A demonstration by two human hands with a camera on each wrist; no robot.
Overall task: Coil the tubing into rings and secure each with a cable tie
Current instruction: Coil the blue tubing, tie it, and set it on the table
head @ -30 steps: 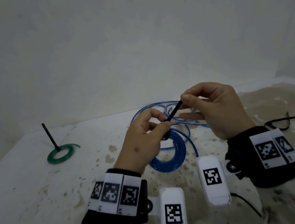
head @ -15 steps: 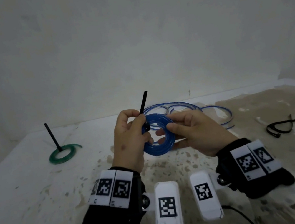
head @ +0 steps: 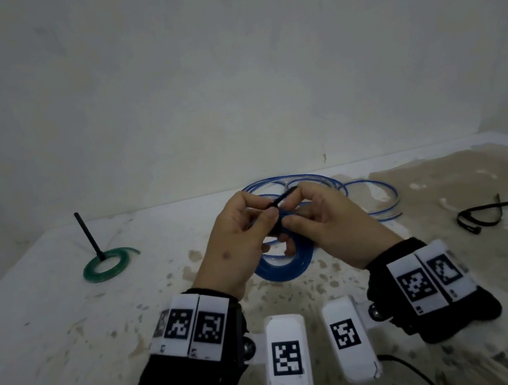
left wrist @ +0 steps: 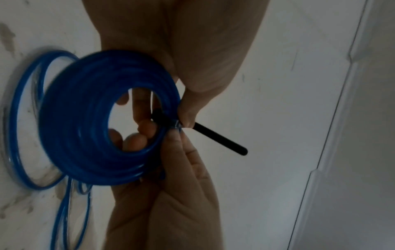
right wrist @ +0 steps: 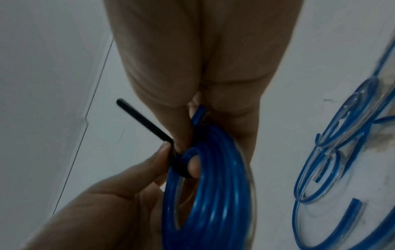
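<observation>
Blue tubing coil (head: 286, 262) is held above the table (head: 50, 327) by both hands: left hand (head: 241, 245) and right hand (head: 332, 226) are pinched around its black cable tie (left wrist: 218, 137).

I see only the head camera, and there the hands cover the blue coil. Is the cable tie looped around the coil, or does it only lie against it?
Observer: Looped. The left wrist view shows the cable tie going around the strands of the blue coil, and its tail sticks out free.
Operator: Where do the hands hold it?
Observer: The left hand pinches the tie where the tail leaves the coil. The right hand grips the coil just beside it, and fingers reach through the ring's hole.
Operator: Is the end of the tubing tucked in?
Observer: No. In the right wrist view a short cut end sticks out of the coil near the tie.
</observation>
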